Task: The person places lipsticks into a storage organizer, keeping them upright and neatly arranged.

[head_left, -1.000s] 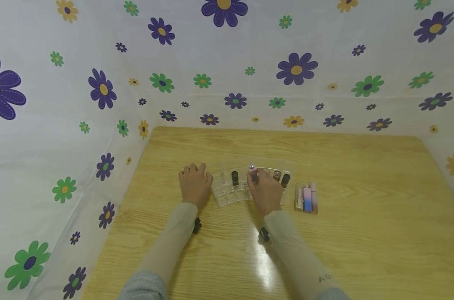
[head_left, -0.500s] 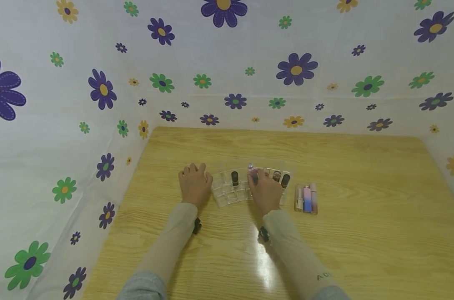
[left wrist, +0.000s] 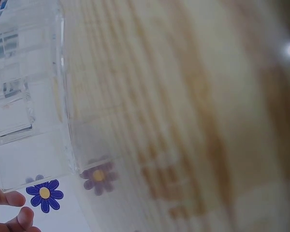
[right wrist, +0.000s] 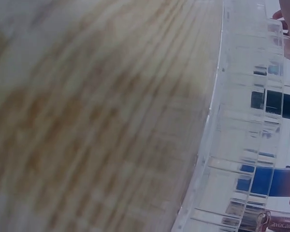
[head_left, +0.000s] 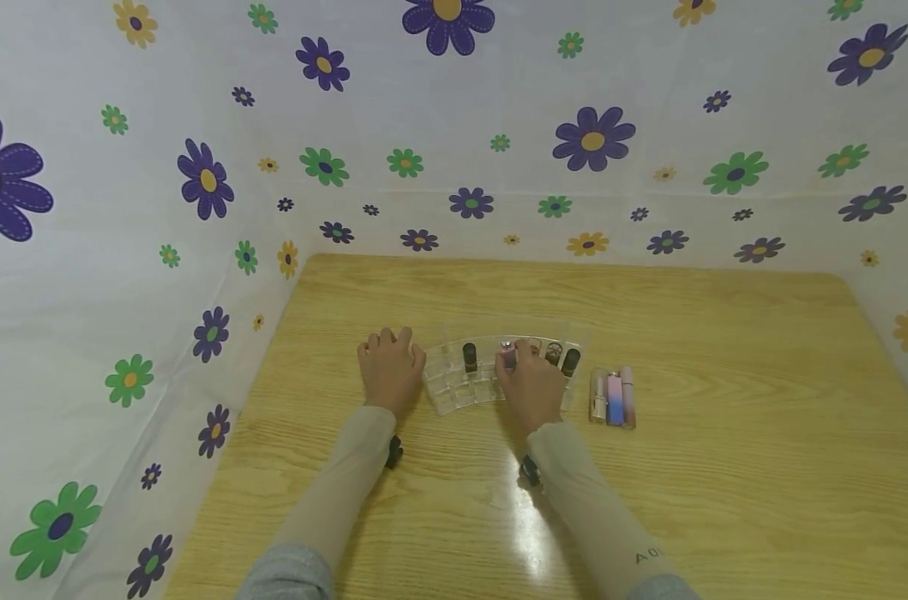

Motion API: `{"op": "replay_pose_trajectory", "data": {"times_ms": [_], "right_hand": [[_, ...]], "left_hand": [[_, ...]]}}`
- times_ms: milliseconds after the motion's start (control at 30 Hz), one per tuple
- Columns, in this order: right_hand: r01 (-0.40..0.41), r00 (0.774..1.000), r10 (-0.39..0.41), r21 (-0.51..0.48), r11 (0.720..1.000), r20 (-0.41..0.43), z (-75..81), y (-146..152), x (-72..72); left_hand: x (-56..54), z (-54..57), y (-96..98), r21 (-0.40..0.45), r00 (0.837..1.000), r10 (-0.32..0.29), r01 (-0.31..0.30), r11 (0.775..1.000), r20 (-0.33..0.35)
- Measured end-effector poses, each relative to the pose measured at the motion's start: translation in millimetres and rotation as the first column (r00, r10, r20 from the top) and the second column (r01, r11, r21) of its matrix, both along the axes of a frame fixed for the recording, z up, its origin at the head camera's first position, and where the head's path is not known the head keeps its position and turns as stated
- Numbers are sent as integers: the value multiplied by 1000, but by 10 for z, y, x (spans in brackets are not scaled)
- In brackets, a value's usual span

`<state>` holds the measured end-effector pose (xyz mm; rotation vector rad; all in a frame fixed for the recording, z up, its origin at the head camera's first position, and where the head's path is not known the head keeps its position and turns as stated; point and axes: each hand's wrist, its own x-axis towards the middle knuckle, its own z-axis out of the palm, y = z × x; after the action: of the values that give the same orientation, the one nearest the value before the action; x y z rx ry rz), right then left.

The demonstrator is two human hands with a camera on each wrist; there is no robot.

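The fingers of our right hand [head_left: 532, 385] pinch a pink-and-blue tube [head_left: 508, 356], upright in the clear organizer [head_left: 464, 390]'s back row. Our left hand [head_left: 390, 371], fingers loosely bent, is just beside the organizer's left end.

There are two hands [head_left: 391, 371] [head_left: 532, 387], one clear organizer [head_left: 461, 390] with five visible tubes [head_left: 570, 362], three loose tubes [head_left: 614, 398] and one table [head_left: 739, 467].

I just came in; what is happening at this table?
A person's right hand pinches a pink and blue tube, whose lower end seems to be inside the clear holder. The left hand is beside the holder's left end. Three more tubes lie on the table to the right.
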<state>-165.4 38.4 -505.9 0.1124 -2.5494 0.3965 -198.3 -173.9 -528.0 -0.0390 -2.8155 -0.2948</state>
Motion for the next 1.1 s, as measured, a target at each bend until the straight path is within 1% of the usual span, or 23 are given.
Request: {"op": "replay_pose_trajectory", "data": {"times_ms": [133, 300, 433, 567, 667, 833, 1100], "right_hand": [[-18, 999, 18, -6, 1000, -45, 0, 22, -8], [-84, 989, 80, -23, 996, -122, -23, 58, -32], [-102, 984, 102, 12, 995, -147, -6, 91, -14], [-122, 978, 133, 80, 989, -158, 25, 123, 32], [-161, 969, 180, 118, 980, -171, 35, 146, 80], [-242, 944, 272, 170, 955, -186, 15, 183, 143], [-353, 916, 382, 210, 912, -124, -27, 260, 264]], "left_hand": [[13, 23, 9, 4, 1000, 2, -2, 1000, 17], [23, 50, 23, 12, 999, 6, -7, 1000, 44], [26, 59, 27, 17, 998, 10, -11, 1000, 59], [24, 56, 28, 14, 998, 17, -17, 1000, 67], [25, 58, 31, 7, 998, 19, -19, 1000, 63], [28, 65, 35, 6, 998, 21, -22, 1000, 64], [26, 51, 33, 9, 998, 20, -20, 1000, 67]]}}
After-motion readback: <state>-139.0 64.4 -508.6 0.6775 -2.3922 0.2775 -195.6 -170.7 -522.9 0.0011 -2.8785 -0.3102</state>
